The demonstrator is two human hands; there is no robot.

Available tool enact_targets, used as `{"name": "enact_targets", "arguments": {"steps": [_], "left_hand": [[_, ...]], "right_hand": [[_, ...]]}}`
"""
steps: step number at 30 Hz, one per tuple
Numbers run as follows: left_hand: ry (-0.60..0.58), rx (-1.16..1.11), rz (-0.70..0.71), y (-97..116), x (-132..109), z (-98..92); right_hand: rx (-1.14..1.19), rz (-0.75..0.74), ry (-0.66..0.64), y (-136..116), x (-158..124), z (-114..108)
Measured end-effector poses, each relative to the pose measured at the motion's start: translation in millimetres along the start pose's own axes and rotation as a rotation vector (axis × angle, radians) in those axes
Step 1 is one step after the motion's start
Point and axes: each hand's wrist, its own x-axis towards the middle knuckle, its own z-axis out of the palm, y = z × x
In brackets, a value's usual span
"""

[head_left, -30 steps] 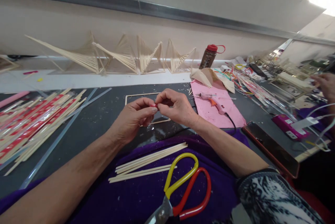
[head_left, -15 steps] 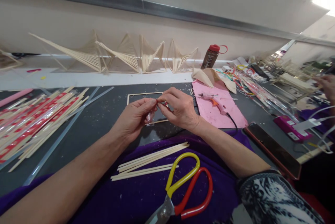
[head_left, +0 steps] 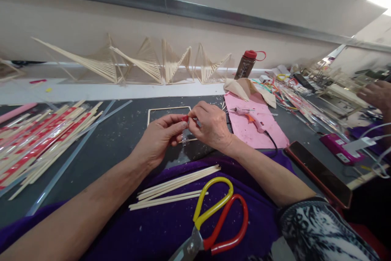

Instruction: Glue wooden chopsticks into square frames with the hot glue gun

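Note:
My left hand [head_left: 163, 132] pinches a small red and clear plastic wrapper [head_left: 185, 119] between thumb and fingers. From the other side, the closed fingertips of my right hand [head_left: 210, 124] meet it. A clear end of the wrapper hangs below the left fingers; whether anything is inside cannot be made out. Under and behind both hands lies a rectangular frame of thin wooden sticks [head_left: 166, 109], partly covered by them. Closer to me, several loose wooden sticks [head_left: 177, 183] rest on purple cloth [head_left: 122, 232], beside large scissors [head_left: 214, 212] with one yellow and one red handle.
A pink hot glue gun [head_left: 250, 117] lies on a pink sheet [head_left: 244, 139]. Packaged chopsticks [head_left: 51, 139] and clear glue sticks [head_left: 76, 155] are at left. Stick models [head_left: 137, 63], a bottle [head_left: 246, 65], a phone [head_left: 319, 173] and a purple power strip [head_left: 340, 149] surround. Another person's hand [head_left: 377, 94] is at right.
The red part of the wrapper now shows between my fingertips, and its clear end hangs farther right. My left hand has shifted slightly right. The other person's hand has come further into view.

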Motion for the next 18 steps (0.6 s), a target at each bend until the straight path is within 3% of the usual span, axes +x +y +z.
{"name": "enact_targets", "arguments": {"steps": [8, 18], "left_hand": [[0.000, 0.000, -0.091, -0.7, 1.6, 1.7], [-0.093, 0.069, -0.061, -2.4, -3.0, 4.9]], "right_hand": [[-0.055, -0.048, -0.033, 1.8, -0.5, 2.3], [0.101, 0.107, 0.031, 29.8, 7.4, -1.7]]}}
